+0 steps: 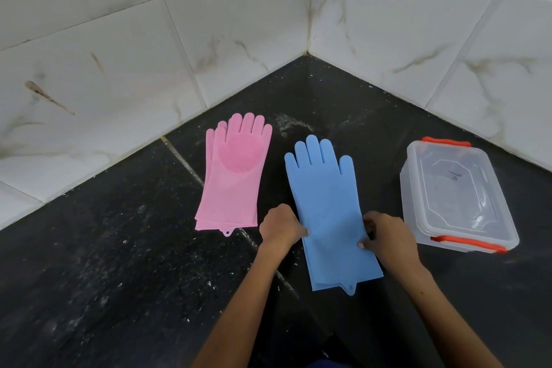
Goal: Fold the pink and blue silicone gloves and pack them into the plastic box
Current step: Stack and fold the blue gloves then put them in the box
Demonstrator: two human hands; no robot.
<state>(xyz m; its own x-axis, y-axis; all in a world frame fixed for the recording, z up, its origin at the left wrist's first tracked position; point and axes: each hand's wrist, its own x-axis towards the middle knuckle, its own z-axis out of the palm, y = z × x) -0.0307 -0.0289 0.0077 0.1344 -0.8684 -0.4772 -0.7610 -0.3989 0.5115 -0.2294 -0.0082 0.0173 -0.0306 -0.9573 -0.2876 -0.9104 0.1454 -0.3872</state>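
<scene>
Just starting on the blue pair

The pink gloves (236,172) are lying flat, unfolded; I'm pinching the blue gloves (324,203) at their edges with my left hand (280,225) and right hand (385,236); the plastic box (457,197) is sitting lidded, nothing packed.

Bare dark floor (104,248) lies open left; the lidded plastic box (457,197) blocks the right.

Pink gloves (236,176); blue gloves (325,206); clear box (457,197), orange clasps (469,243).
</scene>
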